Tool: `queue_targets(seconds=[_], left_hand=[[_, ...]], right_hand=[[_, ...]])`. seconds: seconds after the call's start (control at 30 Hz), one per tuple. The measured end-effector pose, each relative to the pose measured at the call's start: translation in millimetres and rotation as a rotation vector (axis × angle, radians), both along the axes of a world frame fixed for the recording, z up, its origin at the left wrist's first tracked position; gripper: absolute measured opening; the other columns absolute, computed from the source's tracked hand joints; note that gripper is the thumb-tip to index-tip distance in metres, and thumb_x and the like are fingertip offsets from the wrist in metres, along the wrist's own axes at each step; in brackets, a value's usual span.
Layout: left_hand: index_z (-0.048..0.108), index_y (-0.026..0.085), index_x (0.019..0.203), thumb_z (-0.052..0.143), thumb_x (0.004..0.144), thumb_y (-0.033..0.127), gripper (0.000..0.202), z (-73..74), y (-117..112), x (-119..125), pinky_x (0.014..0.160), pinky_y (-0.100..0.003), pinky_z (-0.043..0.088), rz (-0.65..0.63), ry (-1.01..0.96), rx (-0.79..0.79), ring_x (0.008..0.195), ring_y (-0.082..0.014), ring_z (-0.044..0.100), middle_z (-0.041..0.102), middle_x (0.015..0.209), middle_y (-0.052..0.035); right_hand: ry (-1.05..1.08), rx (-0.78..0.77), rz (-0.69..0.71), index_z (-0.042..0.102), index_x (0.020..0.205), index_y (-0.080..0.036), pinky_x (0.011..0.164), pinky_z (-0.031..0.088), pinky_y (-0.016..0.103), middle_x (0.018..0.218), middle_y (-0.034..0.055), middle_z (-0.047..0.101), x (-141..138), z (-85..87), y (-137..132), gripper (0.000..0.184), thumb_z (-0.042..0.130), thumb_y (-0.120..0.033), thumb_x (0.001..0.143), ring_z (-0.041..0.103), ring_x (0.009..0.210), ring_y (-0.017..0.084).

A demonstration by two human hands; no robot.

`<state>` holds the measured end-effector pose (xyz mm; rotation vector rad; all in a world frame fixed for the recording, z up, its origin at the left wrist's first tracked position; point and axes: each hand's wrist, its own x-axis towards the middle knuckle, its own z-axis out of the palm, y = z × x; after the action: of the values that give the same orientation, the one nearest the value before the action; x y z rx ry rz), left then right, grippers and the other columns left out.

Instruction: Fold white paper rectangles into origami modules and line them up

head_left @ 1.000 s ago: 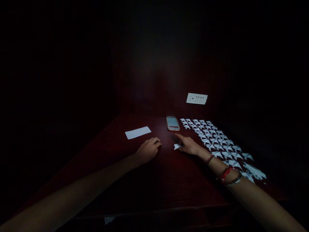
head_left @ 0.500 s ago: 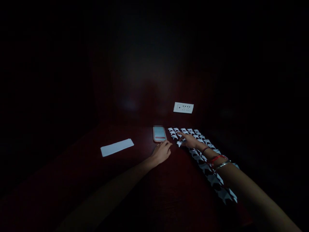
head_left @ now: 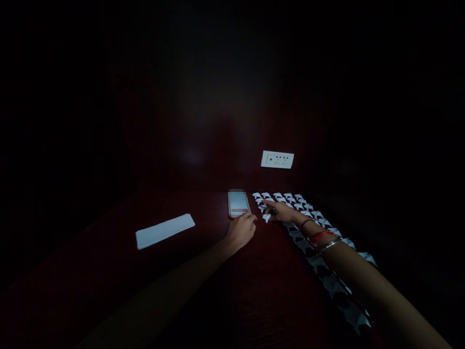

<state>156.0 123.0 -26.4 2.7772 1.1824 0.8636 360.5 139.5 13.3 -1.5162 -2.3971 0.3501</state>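
My left hand (head_left: 241, 230) rests on the dark red table at the near edge of a phone (head_left: 238, 203) with a lit screen. Its fingers are loosely bent and somewhat apart, with nothing visible in them. Over the near-left part of several rows of small folded white paper pieces (head_left: 332, 286) is my right hand (head_left: 282, 211), index finger stretched out and thumb apart from it. Just under its fingertips lies one folded paper piece (head_left: 266, 218), which they seem to touch. Dim light and the hand hide some pieces.
A stack of white paper strips (head_left: 165, 231) lies on the table to the left. At the back, a white switch and socket panel (head_left: 277, 159) is on the dark wall. Folded pieces run from the back toward the near right, partly under my right forearm.
The view has shifted a little. My right hand and the folded piece at its fingertips have moved slightly left. My left hand's fingers are bent a bit more beside the phone.
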Motion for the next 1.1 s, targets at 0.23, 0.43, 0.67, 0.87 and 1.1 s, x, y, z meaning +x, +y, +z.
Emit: queue_targets(seconds=[0.23, 0.43, 0.67, 0.87, 1.1], left_hand=[[0.051, 0.021, 0.096, 0.037, 0.079, 0.015, 0.024, -1.8, 1, 0, 0.075, -0.028, 0.041, 0.022, 0.030, -0.018, 0.088, -0.0169, 0.051, 0.051, 0.100, -0.0033], [0.051, 0.020, 0.097, 0.036, 0.079, 0.015, 0.024, 1.2, -4, -4, 0.075, -0.029, 0.041, 0.013, 0.047, -0.012, 0.088, -0.0180, 0.051, 0.052, 0.100, -0.0044], [0.053, 0.020, 0.095, 0.039, 0.077, 0.013, 0.023, 4.4, -30, -36, 0.082, -0.025, 0.039, -0.065, 0.077, 0.026, 0.089, -0.0146, 0.051, 0.052, 0.101, -0.0014], [0.051, 0.019, 0.098, 0.037, 0.077, 0.011, 0.026, 10.4, -54, -123, 0.087, -0.027, 0.036, 0.000, 0.090, 0.058, 0.094, -0.0147, 0.047, 0.049, 0.102, -0.0023], [0.040, 0.019, 0.113, 0.035, 0.081, 0.022, 0.033, 13.2, -38, -247, 0.093, -0.034, 0.028, 0.256, -0.028, 0.069, 0.106, -0.0191, 0.039, 0.041, 0.113, -0.0049]], right_hand=[[-0.076, 0.063, -0.033, 0.030, 0.124, -0.019, 0.081, 0.038, 0.026, 0.096, 0.0022, 0.061, 3, 9.8, -2, 0.073, 0.060, -0.010, 0.059, 0.055, 0.089, 0.014], [-0.088, 0.127, -0.154, 0.037, 0.121, -0.019, 0.082, 0.038, 0.027, 0.092, 0.0009, 0.062, 8, 24.5, -24, 0.061, 0.055, -0.010, 0.064, 0.055, 0.089, 0.015], [-0.077, 0.131, -0.148, 0.046, 0.114, -0.018, 0.077, 0.040, 0.026, 0.089, 0.0016, 0.063, -16, 25.8, -50, 0.050, 0.052, -0.010, 0.064, 0.056, 0.085, 0.015], [-0.051, 0.166, 0.041, 0.050, 0.109, -0.014, 0.072, 0.042, 0.023, 0.089, 0.0039, 0.063, -79, 17.9, -48, 0.042, 0.050, -0.012, 0.067, 0.057, 0.079, 0.015], [-0.021, 0.240, 0.254, 0.051, 0.109, -0.013, 0.077, 0.041, 0.026, 0.098, 0.0073, 0.059, -176, 3.3, -35, 0.037, 0.047, -0.016, 0.072, 0.054, 0.088, 0.016]])
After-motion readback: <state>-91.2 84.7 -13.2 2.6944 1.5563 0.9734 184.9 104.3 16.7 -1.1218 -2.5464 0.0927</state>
